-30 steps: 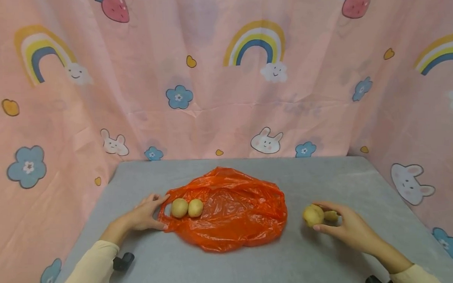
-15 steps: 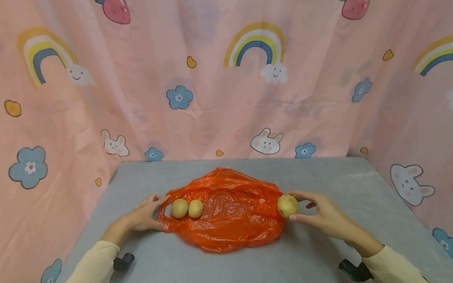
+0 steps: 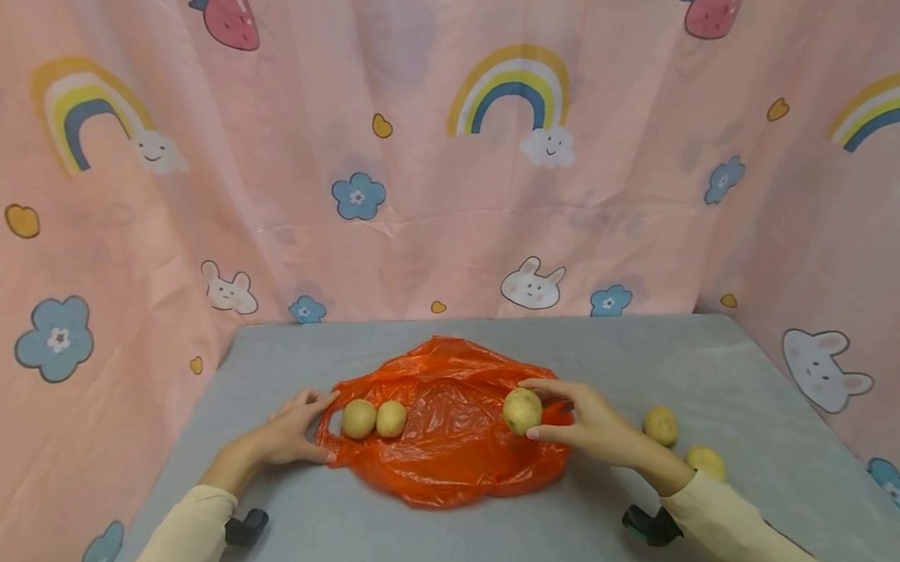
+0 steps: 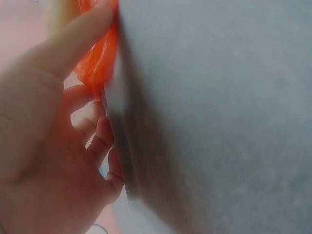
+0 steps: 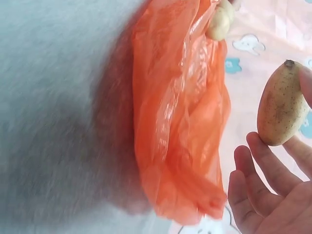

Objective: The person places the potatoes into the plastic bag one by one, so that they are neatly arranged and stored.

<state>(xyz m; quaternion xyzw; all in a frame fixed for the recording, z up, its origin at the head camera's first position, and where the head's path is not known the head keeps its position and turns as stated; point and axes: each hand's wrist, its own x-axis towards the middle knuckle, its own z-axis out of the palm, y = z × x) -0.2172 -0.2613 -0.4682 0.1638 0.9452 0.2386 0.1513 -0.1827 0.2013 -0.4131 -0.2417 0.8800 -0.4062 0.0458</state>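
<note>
An orange plastic bag (image 3: pixel 456 446) lies spread on the grey table, and two pale yellow potatoes (image 3: pixel 359 419) sit side by side at its left end. My left hand (image 3: pixel 287 431) rests at the bag's left edge, thumb and forefinger spread apart and touching the film. Over the bag's right part, my right hand (image 3: pixel 592 421) holds another potato (image 3: pixel 522 411) between thumb and fingers. In the right wrist view this held potato (image 5: pixel 282 105) looks oval and speckled, with a dark nub at one end. The bag (image 5: pixel 180 122) appears beside it there.
Two more potatoes (image 3: pixel 659 425) lie on the right of the grey table (image 3: pixel 444 546), partly behind my right forearm. A pink curtain (image 3: pixel 433 232) printed with rainbows, flowers and rabbits hangs around the table's back and sides.
My right hand has carried its potato leftward from the table's right side to above the bag. Two potatoes on the right have come into sight. My left hand stays in place.
</note>
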